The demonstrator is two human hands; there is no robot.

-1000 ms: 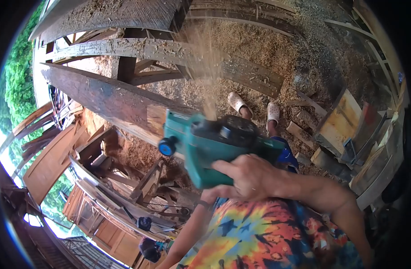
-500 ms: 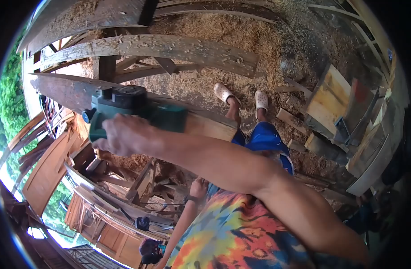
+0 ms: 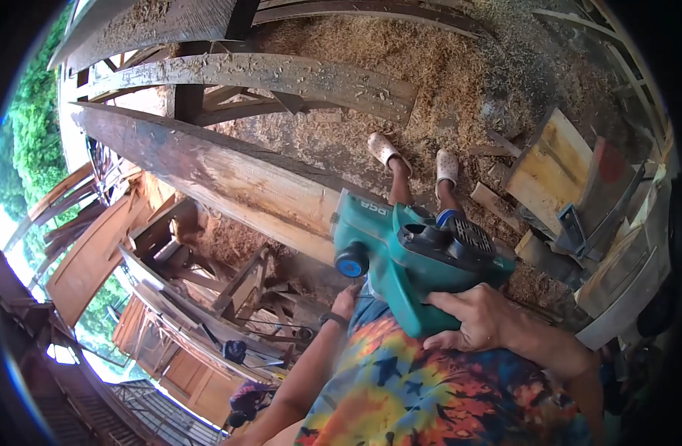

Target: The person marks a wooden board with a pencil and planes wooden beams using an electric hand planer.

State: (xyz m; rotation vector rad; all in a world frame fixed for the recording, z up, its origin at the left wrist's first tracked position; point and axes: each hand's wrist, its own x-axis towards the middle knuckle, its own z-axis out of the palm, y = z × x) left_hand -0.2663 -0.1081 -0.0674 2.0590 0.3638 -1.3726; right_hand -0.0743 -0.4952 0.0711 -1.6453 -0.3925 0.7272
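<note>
My right hand (image 3: 478, 316) is wrapped around the rear handle of a green electric hand planer (image 3: 415, 260) with a blue knob and a black motor housing. The planer sits over the near end of a long wooden plank (image 3: 259, 197), close in front of my body. Pale, freshly bared wood shows along part of the plank; its far end is darker. My left hand (image 3: 345, 303), with a dark band at the wrist, is low beside my shorts, below the planer's front. Its fingers look curled, and what they hold, if anything, is hidden.
Another shaving-covered board (image 3: 281, 78) lies beyond the plank. Wood shavings (image 3: 445, 67) cover the floor around my feet in pale clogs (image 3: 384, 149). Offcuts and boards (image 3: 553, 160) lean at the right. Wooden panels (image 3: 95, 260) and timber stand at the left, and another person (image 3: 248, 401) is farther off.
My right hand has drawn the planer back along the plank, from its far left part to the end near my body. More pale wood surface is exposed. My left hand has shifted slightly.
</note>
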